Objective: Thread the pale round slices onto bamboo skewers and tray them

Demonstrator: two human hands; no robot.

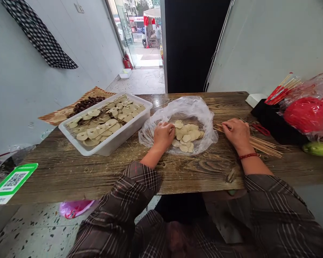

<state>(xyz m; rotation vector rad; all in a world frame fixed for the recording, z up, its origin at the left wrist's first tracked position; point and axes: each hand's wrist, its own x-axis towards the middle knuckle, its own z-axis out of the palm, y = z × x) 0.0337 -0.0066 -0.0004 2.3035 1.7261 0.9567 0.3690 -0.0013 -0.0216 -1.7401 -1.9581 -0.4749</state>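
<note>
A clear plastic bag [196, 105] lies open on the wooden table, with pale round slices [187, 138] heaped inside. At the heap's left edge is my left hand [163, 136], fingers curled together; what they hold, if anything, is hidden. My right hand [237, 132] rests over a bundle of thin wooden sticks [266, 147], its thumb and fingers pinched at their left ends. Left of the bag stands a white plastic tub [115, 143] full of similar slices threaded on sticks [97, 132].
Dark red fruits [88, 104] lie on patterned paper behind the tub. At the right are a black cloth [280, 125], red-wrapped sticks [281, 89], a red bag [309, 114] and red-handled scissors [261, 129]. A green QR card [13, 182] sits at the left edge.
</note>
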